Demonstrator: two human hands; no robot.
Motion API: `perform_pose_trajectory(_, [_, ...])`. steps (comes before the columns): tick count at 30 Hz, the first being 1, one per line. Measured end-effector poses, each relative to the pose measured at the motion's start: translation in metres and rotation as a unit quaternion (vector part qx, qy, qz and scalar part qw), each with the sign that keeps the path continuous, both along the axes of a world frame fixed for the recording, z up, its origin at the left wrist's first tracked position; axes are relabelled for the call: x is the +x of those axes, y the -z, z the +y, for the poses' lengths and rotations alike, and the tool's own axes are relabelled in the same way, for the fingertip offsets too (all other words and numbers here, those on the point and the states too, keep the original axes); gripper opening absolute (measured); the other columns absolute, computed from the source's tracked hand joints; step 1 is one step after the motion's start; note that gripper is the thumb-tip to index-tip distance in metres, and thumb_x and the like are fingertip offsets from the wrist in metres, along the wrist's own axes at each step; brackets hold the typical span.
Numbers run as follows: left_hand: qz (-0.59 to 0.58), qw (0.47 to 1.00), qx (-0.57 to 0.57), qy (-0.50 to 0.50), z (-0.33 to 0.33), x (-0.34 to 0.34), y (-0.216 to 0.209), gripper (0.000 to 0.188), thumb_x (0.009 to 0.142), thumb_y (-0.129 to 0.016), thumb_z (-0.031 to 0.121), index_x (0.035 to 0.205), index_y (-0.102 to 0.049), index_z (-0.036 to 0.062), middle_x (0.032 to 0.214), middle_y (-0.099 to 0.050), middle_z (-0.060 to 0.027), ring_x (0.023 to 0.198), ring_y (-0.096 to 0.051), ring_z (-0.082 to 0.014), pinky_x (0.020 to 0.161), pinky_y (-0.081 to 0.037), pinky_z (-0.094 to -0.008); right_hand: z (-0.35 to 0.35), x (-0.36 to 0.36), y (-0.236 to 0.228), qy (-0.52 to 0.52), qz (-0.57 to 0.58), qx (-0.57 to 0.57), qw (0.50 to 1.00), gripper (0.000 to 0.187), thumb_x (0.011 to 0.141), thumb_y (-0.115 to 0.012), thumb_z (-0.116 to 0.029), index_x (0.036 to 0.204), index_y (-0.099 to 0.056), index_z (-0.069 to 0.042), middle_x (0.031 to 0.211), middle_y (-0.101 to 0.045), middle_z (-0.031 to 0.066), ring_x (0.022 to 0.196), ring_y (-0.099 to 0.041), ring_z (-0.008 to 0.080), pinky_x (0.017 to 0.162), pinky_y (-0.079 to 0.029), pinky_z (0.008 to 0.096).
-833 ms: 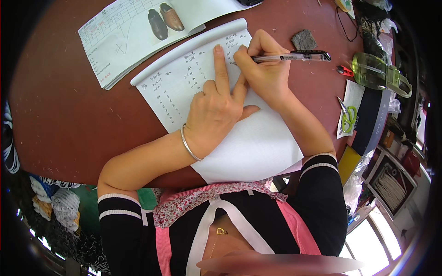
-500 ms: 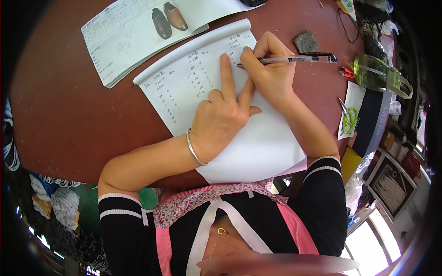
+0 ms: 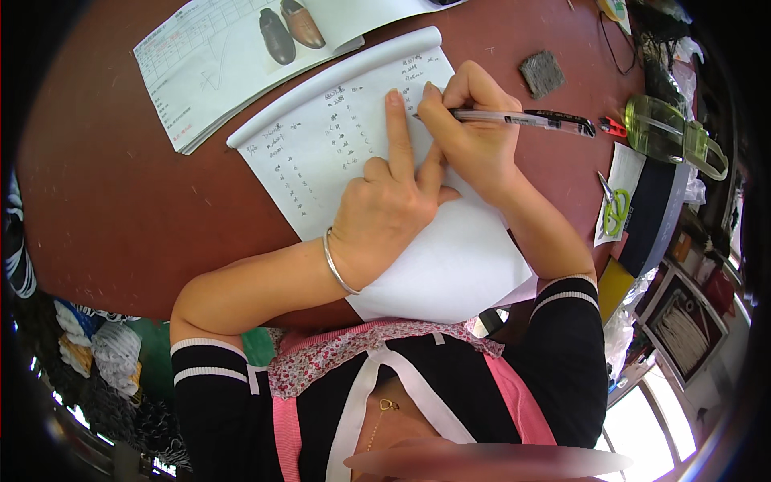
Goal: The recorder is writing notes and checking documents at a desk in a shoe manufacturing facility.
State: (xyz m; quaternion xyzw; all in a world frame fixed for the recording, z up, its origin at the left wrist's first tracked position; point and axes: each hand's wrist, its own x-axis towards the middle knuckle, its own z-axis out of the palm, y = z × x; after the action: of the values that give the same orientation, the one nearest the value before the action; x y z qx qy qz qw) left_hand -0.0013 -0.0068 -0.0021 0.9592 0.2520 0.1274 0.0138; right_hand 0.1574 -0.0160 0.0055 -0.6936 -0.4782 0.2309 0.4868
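Writing position recorded: right hand (image 3: 466, 132) clenched around a clear-barrelled pen (image 3: 522, 120), tip down on the upper part of a white notepad sheet (image 3: 321, 153). Pen barrel runs out to the person's right, dark cap end over the bare worktop (image 3: 120, 225).

Left hand (image 3: 389, 209) holds nothing; it lies flat on the sheet, one finger stretched up along a handwritten column, remaining fingers curled, thumb side touching the right hand. Silver bangle (image 3: 337, 265) at the left wrist.

Notepad: centre of the reddish-brown round worktop, tilted, top pages rolled over at the far edge; columns of handwriting on the upper half, lower half blank and reaching the near rim of the worktop.

Further items:
- Printed form sheets (image 3: 201, 72) with a table, far left of the notepad, just beside its rolled edge.
- Pair of shoes (image 3: 291, 30), one black and one brown, pictured or lying on those sheets; cannot tell which.
- Small grey square pad (image 3: 544, 74), right of the pen hand.
- Green-handled scissors (image 3: 614, 209) on a paper slip at the right rim.
- Clear greenish bottle (image 3: 671, 136), far right.
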Motion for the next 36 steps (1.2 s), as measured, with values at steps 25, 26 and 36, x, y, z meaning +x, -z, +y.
perform_pose_trajectory(25, [-0.001,0.999,-0.052,0.004,0.0011,-0.0027,-0.0052,0.075,0.081,-0.071,0.068,0.128,-0.069,0.0107,0.146,-0.047,-0.0424,0.046,-0.049,-0.0137,0.039,-0.046,-0.0230,-0.0081,0.0009,-0.0005,0.003,0.033,0.001,0.999,0.036,0.086,-0.073,-0.002,0.069,-0.042,-0.007,0.056,-0.045,-0.0014,0.050,-0.041,0.0047,0.045,-0.036,0.0261])
perform_pose_trajectory(26, [-0.002,0.999,-0.051,0.004,0.0010,-0.0022,-0.0052,0.074,0.081,-0.071,0.068,0.128,-0.069,0.0105,0.146,-0.047,-0.0423,0.046,-0.049,-0.0140,0.039,-0.046,-0.0230,-0.0075,0.0010,-0.0020,0.000,0.033,-0.010,0.999,0.035,0.086,-0.073,-0.003,0.069,-0.042,-0.007,0.055,-0.045,-0.0013,0.050,-0.042,0.0048,0.045,-0.036,0.0263])
perform_pose_trajectory(36, [-0.005,0.999,-0.034,0.005,-0.0008,-0.0022,0.0006,0.100,0.066,-0.078,0.068,0.142,-0.061,0.0054,0.144,-0.047,-0.0438,0.048,-0.042,-0.0118,0.039,-0.043,-0.0217,-0.0099,-0.0001,-0.0025,0.004,0.045,-0.034,0.998,0.036,0.087,-0.072,-0.004,0.070,-0.041,-0.007,0.055,-0.045,-0.0003,0.049,-0.041,0.0057,0.045,-0.037,0.0265])
